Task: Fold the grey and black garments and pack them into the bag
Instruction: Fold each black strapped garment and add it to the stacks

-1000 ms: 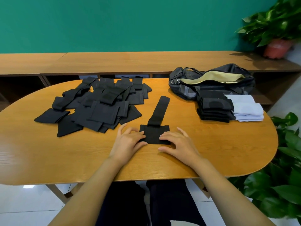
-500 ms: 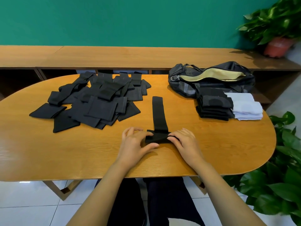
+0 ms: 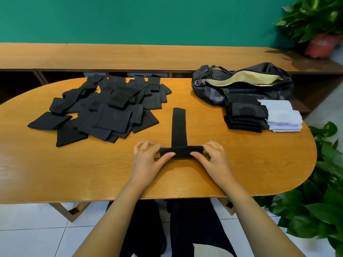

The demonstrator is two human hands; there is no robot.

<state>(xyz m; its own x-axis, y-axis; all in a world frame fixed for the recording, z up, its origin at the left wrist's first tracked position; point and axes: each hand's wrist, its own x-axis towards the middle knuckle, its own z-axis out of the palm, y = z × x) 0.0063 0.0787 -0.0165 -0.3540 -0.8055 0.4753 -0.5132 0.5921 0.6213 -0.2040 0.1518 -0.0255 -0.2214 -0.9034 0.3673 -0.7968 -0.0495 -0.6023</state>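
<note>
Nearest to us, both forearms reach up over the rounded front edge of the wooden tabletop [image 3: 74, 173]. Our left hand [image 3: 148, 160] and right hand [image 3: 213, 159] meet at a black garment [image 3: 181, 151], each pinching one end of its rolled or folded lower part between thumb and fingers, so each grip is closed on the cloth. That thick lower band lies crosswise between the hands, low over the wood; we cannot tell whether it is touching it. From its middle a narrow black strap [image 3: 178, 125] runs straight away from us, flat on the wood. Farther off on the left lies a loose heap of unfolded black garments [image 3: 104, 110], overlapping one another at many angles and spreading toward the far edge. On the right, well apart from the heap, stands a neat stack of folded black garments [image 3: 245, 115], and touching its right side is a shorter stack of folded pale grey garments [image 3: 282, 117]. Just behind both stacks sits the dark bag [image 3: 241, 80], lying on its side along the far right of the tabletop with its long zip gaping and a yellowish lining showing inside. Beyond the tabletop runs a long wooden shelf [image 3: 148, 54] against a green wall [image 3: 148, 17], with a potted plant [image 3: 319, 26] at its right end.
</note>
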